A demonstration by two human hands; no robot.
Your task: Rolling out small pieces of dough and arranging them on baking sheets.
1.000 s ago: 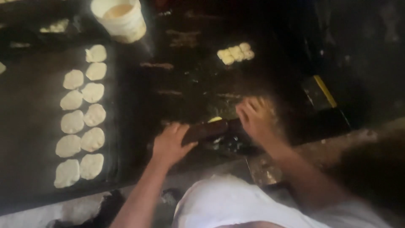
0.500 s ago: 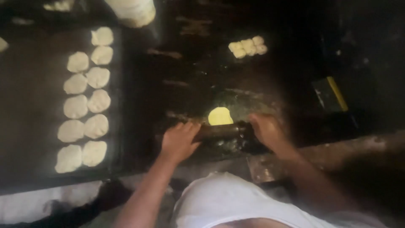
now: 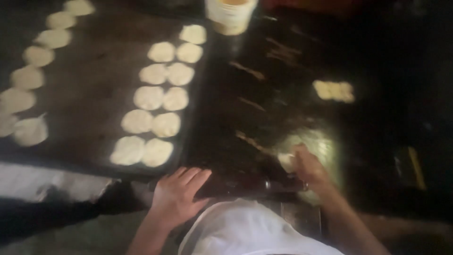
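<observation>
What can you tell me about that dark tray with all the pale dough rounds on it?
The dark tray is a wide, flat sheet, seemingly metal, lying level on the left of the dark worktop. Flattened pale dough rounds sit in two neat columns along its right side, with another line curving along the left; the middle is bare. A pale tub stands just past its top right corner. The left hand rests close to its near edge; whether it touches is unclear.

Cup (image 3: 230, 14) cut by top edge — rolling pin (image 3: 250, 186) blurred.
</observation>
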